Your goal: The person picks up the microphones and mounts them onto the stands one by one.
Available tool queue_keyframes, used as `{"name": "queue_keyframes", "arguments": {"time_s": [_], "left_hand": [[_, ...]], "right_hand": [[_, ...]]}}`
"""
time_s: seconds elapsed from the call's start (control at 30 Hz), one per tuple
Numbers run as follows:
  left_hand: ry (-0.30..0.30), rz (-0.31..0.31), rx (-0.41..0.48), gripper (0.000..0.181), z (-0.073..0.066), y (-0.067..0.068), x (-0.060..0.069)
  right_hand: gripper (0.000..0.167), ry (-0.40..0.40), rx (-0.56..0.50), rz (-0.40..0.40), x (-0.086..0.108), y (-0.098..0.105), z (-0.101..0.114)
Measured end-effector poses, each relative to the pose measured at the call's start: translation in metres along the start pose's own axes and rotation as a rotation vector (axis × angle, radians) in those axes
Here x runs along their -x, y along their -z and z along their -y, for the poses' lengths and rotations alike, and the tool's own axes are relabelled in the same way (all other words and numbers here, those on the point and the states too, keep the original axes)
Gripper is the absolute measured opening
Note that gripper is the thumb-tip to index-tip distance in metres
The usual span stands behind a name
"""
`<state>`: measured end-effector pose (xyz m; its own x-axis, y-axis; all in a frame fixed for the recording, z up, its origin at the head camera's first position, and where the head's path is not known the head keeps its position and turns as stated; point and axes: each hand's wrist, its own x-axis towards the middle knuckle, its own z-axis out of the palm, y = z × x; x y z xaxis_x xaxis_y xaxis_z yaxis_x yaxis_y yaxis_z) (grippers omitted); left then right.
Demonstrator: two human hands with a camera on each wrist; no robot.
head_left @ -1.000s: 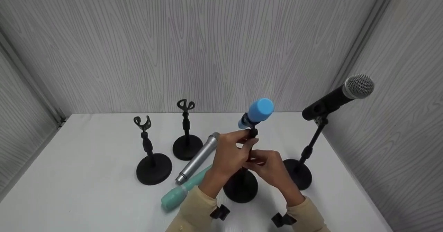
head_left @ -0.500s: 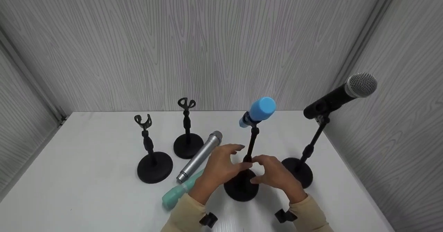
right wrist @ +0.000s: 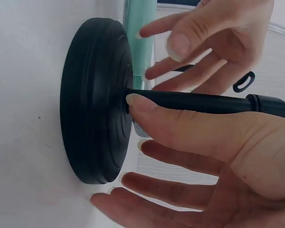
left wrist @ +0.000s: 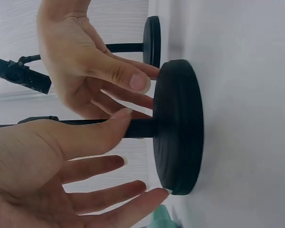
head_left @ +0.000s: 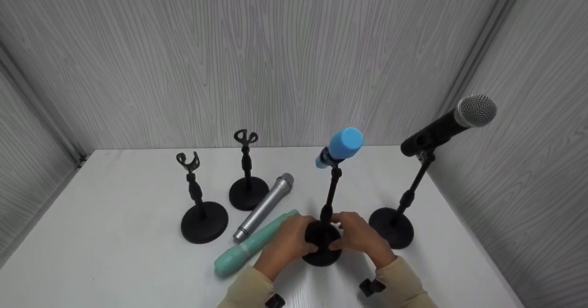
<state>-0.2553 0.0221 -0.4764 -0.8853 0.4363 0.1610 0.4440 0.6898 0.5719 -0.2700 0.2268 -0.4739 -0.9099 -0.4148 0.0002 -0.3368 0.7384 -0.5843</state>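
Observation:
A blue microphone (head_left: 347, 142) rests tilted in the clip of a black tabletop microphone stand (head_left: 321, 256), which stands upright on the table. My left hand (head_left: 287, 238) and right hand (head_left: 360, 233) are low on either side of its round base. In the left wrist view, fairly straight left fingers reach to the base (left wrist: 180, 128), one fingertip at its edge, the thumb beside the pole. The right wrist view has my right thumb by the foot of the pole (right wrist: 190, 100), the other fingers loosely extended near the base's rim.
Left of the hands lie a silver microphone (head_left: 264, 208) and a teal microphone (head_left: 245, 249). Two stands with bare clips, one nearer (head_left: 202, 225) and one farther (head_left: 248, 195), are beyond them. A black microphone (head_left: 445, 126) sits on another stand (head_left: 392, 229) at right.
Both hands have come down from the upper pole of the blue microphone's stand, letting go of it, and now flank its base. The stand itself has hardly moved.

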Motion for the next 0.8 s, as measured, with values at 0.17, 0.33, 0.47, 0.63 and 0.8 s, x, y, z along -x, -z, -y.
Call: {"name": "queue_keyframes", "arguments": {"time_s": [0.17,0.33,0.47,0.63,0.8], "left_hand": [[0.025,0.042,-0.045,0.051,0.005,-0.005,0.002],[0.030,0.054,-0.033,0.047,0.010,-0.006,0.002],[0.030,0.061,-0.043,0.045,0.011,-0.006,0.000],[0.040,0.064,-0.011,0.047,0.013,-0.006,-0.001],[0.035,0.064,-0.014,0.048,0.012,-0.007,-0.003]], "right_hand": [[0.052,-0.089,0.002,0.025,-0.001,0.000,-0.005],[0.055,-0.190,0.002,0.056,-0.001,0.000,-0.008],[0.059,-0.229,0.005,0.073,-0.003,0.000,-0.009],[0.058,-0.252,-0.002,0.079,-0.004,0.000,-0.008],[0.057,-0.237,0.002,0.073,-0.003,0.001,-0.009]]}}
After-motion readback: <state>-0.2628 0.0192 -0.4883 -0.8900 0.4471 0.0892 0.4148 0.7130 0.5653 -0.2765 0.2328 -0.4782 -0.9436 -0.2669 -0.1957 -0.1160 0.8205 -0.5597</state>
